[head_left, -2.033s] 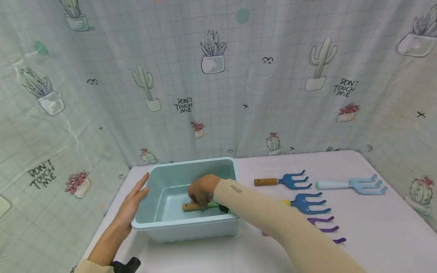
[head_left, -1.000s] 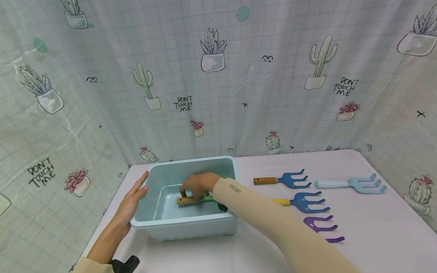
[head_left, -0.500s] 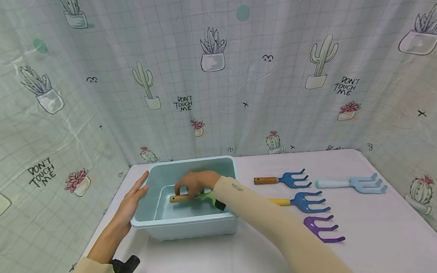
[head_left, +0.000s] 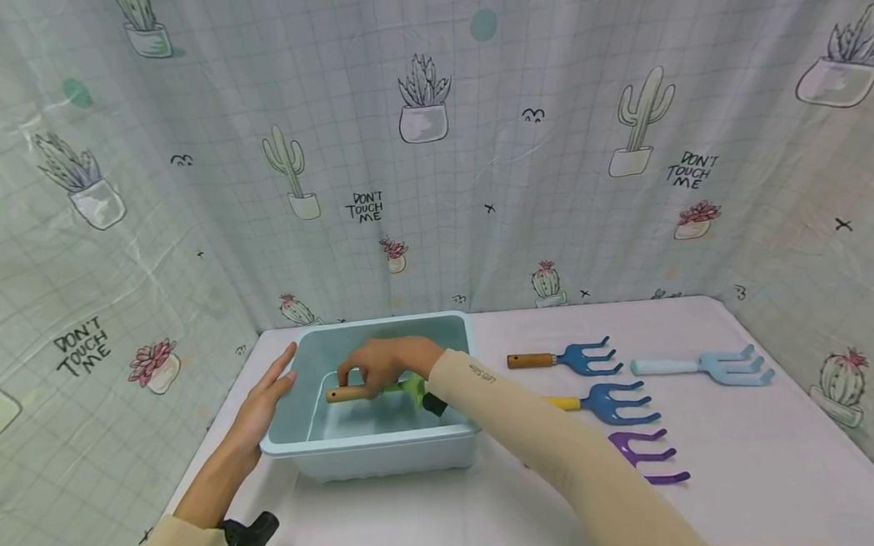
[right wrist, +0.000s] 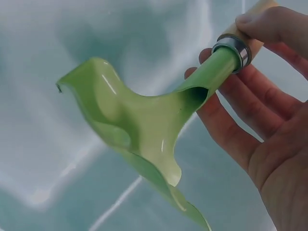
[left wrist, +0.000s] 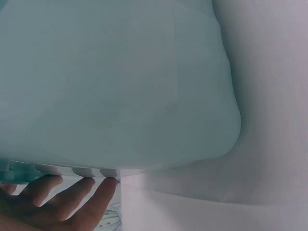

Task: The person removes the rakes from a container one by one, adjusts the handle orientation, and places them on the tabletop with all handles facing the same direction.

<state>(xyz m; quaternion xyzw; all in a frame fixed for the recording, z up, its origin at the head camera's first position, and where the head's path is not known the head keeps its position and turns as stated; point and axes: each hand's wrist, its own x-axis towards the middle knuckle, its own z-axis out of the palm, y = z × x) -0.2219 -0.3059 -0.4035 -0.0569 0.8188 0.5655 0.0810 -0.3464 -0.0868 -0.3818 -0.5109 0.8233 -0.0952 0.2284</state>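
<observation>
My right hand [head_left: 382,361] reaches into a light blue plastic bin [head_left: 365,444]. Thumb and fingers pinch the wooden handle [head_left: 347,393] of a garden hand tool with a flared green metal head [right wrist: 149,115]. A metal collar [right wrist: 234,50] joins its handle to the green socket in the right wrist view. The tool appears slightly raised above the bin floor. At the bin's left end, my left hand [head_left: 261,405] rests against the rim with extended fingers. Its fingertips [left wrist: 109,183] touch the rim in the left wrist view.
On the white table [head_left: 757,462], right of the bin, lie three-pronged hand rakes: blue with a wooden handle [head_left: 530,360], blue with a yellow handle [head_left: 561,402], pale blue [head_left: 736,366] and purple [head_left: 647,452]. My right sleeve [head_left: 552,433] partly covers some. A printed curtain [head_left: 476,179] encloses the table.
My right hand has moved left and away from me inside the bin, carrying the green tool along and seemingly upward. The left hand stays at the rim.
</observation>
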